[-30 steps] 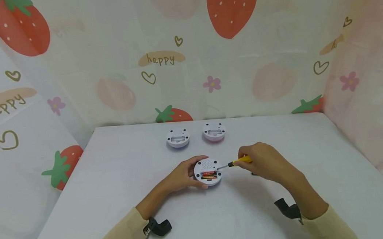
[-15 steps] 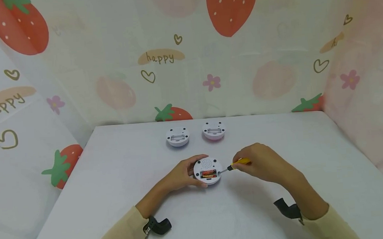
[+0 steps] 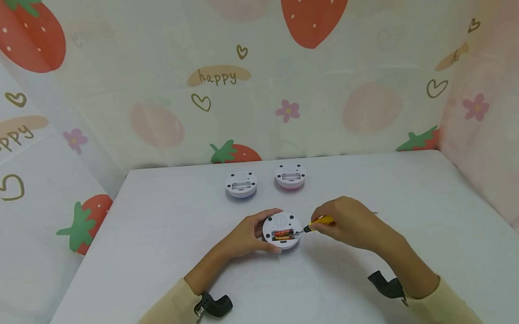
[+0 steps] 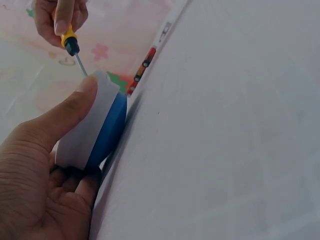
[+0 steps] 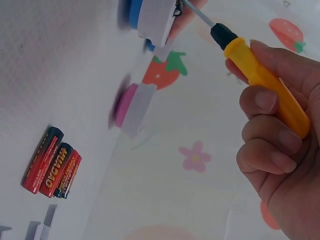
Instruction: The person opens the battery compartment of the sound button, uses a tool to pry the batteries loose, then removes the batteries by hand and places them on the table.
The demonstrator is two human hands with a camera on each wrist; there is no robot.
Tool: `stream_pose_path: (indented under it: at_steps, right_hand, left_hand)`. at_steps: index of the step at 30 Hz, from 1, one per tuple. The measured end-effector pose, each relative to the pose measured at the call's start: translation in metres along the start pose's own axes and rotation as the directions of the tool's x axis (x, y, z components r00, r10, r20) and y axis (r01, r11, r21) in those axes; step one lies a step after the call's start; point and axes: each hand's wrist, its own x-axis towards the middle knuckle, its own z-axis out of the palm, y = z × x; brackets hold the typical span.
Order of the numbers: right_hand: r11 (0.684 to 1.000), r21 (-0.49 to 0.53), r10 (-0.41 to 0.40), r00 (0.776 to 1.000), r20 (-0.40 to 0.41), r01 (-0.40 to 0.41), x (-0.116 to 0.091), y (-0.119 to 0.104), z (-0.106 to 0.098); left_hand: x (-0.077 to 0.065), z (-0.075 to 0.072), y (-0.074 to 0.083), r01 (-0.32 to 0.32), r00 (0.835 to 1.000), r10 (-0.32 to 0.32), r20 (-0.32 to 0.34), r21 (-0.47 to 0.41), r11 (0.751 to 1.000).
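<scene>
My left hand (image 3: 248, 236) grips a round white device (image 3: 281, 221) by its left edge, thumb in front and fingers behind. The device shows speaker holes, dark feet and an uncovered compartment holding red and black batteries (image 3: 283, 235). In the left wrist view its underside is blue (image 4: 111, 127). My right hand (image 3: 350, 223) holds a screwdriver (image 5: 267, 82) by its yellow handle, fingers curled round it. The screwdriver's thin metal shaft reaches the right end of the compartment; its very tip is too small to make out.
Two similar round devices stand behind, a left one (image 3: 241, 186) and a pink-based one (image 3: 290, 177), both with bare battery slots. Several loose batteries (image 5: 51, 162) lie on the white table (image 3: 169, 222) near small white pieces (image 5: 42, 230). A strawberry-printed curtain (image 3: 168, 48) hangs behind.
My right hand has shifted left, and the screwdriver's tip has dropped from the compartment's upper right corner to its right end. The left hand and device have stayed nearly still.
</scene>
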Motion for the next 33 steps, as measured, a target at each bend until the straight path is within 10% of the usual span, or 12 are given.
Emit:
stream_pose_path:
  at_steps: [33]
  right_hand:
    - [0.997,-0.074,-0.014,0.999,-0.032,0.011,-0.002,-0.01,-0.001]
  left_hand:
    - [-0.001,0.002,0.0,0.002,1.0,-0.001,-0.008,0.074,0.997]
